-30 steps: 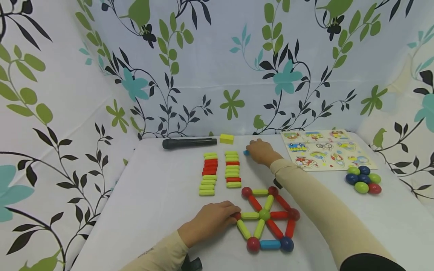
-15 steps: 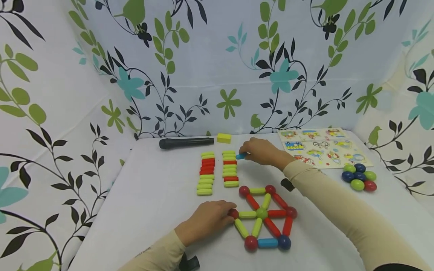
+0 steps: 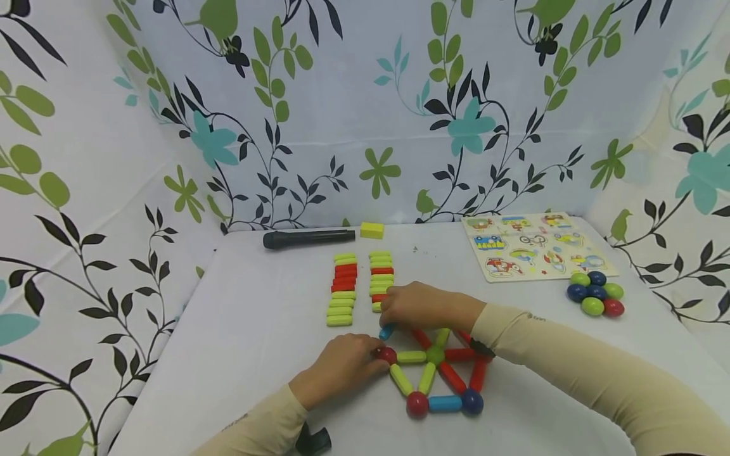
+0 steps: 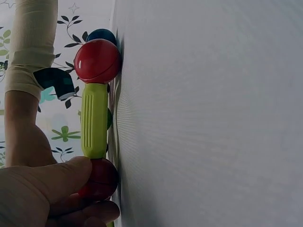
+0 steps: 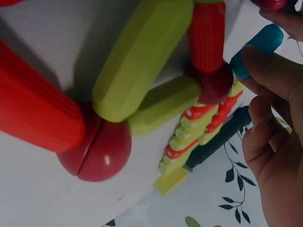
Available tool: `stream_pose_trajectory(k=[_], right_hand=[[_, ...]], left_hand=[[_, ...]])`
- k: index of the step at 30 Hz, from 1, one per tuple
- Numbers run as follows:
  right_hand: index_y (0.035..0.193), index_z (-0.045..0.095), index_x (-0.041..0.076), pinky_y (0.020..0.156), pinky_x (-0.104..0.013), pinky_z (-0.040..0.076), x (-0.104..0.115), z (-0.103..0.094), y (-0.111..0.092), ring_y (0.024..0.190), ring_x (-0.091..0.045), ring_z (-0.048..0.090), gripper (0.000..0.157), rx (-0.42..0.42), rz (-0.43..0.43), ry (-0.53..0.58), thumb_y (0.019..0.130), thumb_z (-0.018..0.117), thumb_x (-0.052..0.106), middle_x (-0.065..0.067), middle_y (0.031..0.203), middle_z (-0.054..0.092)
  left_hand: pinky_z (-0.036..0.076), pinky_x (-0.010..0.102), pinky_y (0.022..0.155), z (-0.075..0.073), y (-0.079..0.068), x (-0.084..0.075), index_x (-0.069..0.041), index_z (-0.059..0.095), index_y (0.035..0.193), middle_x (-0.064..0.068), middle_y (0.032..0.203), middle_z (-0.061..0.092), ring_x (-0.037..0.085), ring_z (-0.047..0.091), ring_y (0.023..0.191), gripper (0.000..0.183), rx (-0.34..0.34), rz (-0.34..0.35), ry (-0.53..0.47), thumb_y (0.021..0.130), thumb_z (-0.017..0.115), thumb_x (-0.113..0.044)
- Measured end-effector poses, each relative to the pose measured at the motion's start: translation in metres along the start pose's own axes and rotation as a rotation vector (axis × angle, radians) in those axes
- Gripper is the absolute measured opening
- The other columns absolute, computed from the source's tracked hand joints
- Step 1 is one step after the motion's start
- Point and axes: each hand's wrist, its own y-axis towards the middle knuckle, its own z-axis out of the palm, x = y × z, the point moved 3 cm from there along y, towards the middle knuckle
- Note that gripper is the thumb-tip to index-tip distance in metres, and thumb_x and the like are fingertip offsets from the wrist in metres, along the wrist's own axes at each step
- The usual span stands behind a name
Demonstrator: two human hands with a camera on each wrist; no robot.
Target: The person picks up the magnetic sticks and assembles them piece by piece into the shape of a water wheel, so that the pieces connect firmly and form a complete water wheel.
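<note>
A flat wheel-like frame of coloured rods and balls lies on the table, with a green ball (image 3: 435, 354) at its centre. At its left corner my left hand (image 3: 336, 370) grips a red ball (image 3: 388, 355) between thumb and fingers. The left wrist view shows the thumb on that red ball (image 4: 98, 179), with a green rod (image 4: 94, 120) joined above it. My right hand (image 3: 430, 310) pinches a short blue rod (image 3: 386, 331) just behind the held ball. In the right wrist view the blue rod (image 5: 258, 51) sticks out past the thumb. My right hand and forearm hide the frame's far side.
Two rows of green and red rods (image 3: 341, 291) lie behind the frame. Further back are a black microphone-shaped object (image 3: 308, 239) and a yellow block (image 3: 372, 230). A picture board (image 3: 536, 247) and several coloured balls (image 3: 595, 292) lie at the right.
My right hand has brought the blue rod from beside the rod rows forward and left, close to the red ball. My left hand keeps its place on that ball.
</note>
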Motion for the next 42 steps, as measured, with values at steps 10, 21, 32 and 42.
stream_pose_trajectory(k=[10, 21, 32, 42], right_hand=[[0.12, 0.075, 0.031, 0.077, -0.02, 0.051, 0.005, 0.006, 0.002, 0.094, -0.008, 0.054, 0.035, 0.05, -0.049, -0.09, 0.086, 0.083, 0.031, 0.012, 0.103, 0.068], [0.119, 0.074, 0.032, 0.078, -0.019, 0.051, 0.006, 0.004, -0.005, 0.092, -0.006, 0.056, 0.035, 0.045, -0.034, -0.089, 0.086, 0.084, 0.03, 0.014, 0.1, 0.069], [0.12, 0.071, 0.031, 0.079, -0.02, 0.054, 0.016, 0.007, -0.006, 0.091, -0.006, 0.058, 0.038, 0.068, -0.097, -0.301, 0.085, 0.085, 0.032, 0.012, 0.104, 0.069], [0.121, 0.071, 0.033, 0.071, -0.018, 0.051, 0.019, 0.012, -0.005, 0.083, -0.006, 0.056, 0.04, 0.13, -0.121, -0.365, 0.084, 0.086, 0.034, 0.012, 0.1, 0.07]], left_hand=[[0.048, 0.02, 0.063, -0.001, -0.002, 0.0, -0.01, 0.077, 0.103, -0.007, 0.082, 0.072, 0.001, 0.055, 0.068, 0.023, -0.017, 0.02, 0.012, 0.088, 0.081, -0.026], [0.047, 0.019, 0.06, 0.0, 0.0, 0.0, -0.01, 0.077, 0.102, -0.007, 0.08, 0.071, 0.001, 0.052, 0.065, 0.022, -0.017, -0.017, 0.015, 0.088, 0.081, -0.028], [0.048, 0.021, 0.062, 0.001, 0.0, 0.0, -0.011, 0.076, 0.102, -0.008, 0.08, 0.07, 0.001, 0.054, 0.067, 0.021, -0.01, -0.009, 0.013, 0.088, 0.081, -0.026], [0.046, 0.02, 0.06, 0.002, 0.0, 0.0, -0.012, 0.075, 0.101, -0.008, 0.08, 0.069, 0.002, 0.052, 0.065, 0.019, -0.009, 0.0, 0.013, 0.089, 0.08, -0.026]])
